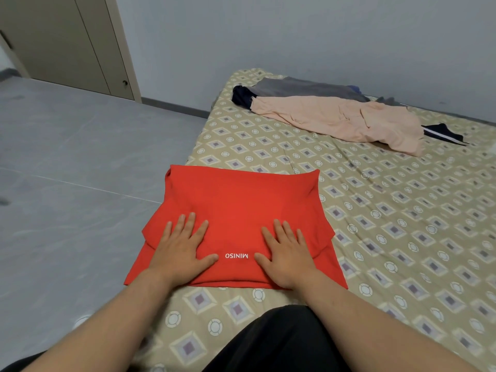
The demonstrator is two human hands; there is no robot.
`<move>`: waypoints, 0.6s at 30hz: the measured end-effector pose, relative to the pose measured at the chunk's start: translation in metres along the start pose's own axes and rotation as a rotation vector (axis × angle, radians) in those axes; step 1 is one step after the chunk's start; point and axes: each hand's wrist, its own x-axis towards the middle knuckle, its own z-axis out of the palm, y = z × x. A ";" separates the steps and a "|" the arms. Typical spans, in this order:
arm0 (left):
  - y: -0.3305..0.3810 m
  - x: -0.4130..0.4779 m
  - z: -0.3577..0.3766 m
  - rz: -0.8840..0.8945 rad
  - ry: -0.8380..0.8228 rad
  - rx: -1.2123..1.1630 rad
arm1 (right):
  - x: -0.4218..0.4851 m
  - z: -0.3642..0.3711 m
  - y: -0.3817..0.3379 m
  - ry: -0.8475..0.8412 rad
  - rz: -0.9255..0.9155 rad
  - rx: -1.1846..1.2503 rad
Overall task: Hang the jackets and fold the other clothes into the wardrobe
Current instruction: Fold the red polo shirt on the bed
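Pressing 2 flat hands on a folded red shirt [236, 200] near the bed's [402, 237] left edge.
Beige doors [67, 44] stand far left. The left hand [179, 248] and right hand [287, 256] lie released, fingers straight and spread, palms down either side of the shirt's white MINISO lettering. Farther right, well apart, a grey garment [300, 88], a peach garment [343, 119] and a navy garment [444, 134] lie heaped.

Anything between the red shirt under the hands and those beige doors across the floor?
Nothing visible lies on the floor between the red shirt and the beige doors, but the doors look shut.
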 end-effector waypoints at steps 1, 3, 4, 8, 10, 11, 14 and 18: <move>-0.001 0.000 0.007 -0.024 -0.017 -0.007 | 0.000 0.006 0.006 -0.037 0.041 -0.005; -0.002 0.002 0.015 -0.052 -0.019 -0.009 | 0.001 0.015 0.014 -0.045 0.084 -0.006; -0.002 0.003 0.016 -0.058 -0.026 -0.006 | 0.002 0.017 0.015 -0.055 0.092 -0.001; 0.000 0.004 0.013 -0.072 -0.039 -0.031 | -0.002 0.010 0.010 -0.007 0.125 0.072; 0.002 0.001 0.012 -0.085 -0.031 -0.051 | -0.009 0.001 0.015 0.176 0.312 0.206; 0.003 -0.001 0.012 -0.091 -0.013 -0.067 | -0.015 -0.004 0.022 0.287 0.464 0.322; 0.005 -0.017 0.015 -0.101 0.116 -0.188 | -0.028 -0.021 0.044 0.425 0.764 0.673; 0.010 -0.044 0.020 -0.108 0.213 -0.358 | -0.019 -0.049 0.063 0.252 0.952 1.304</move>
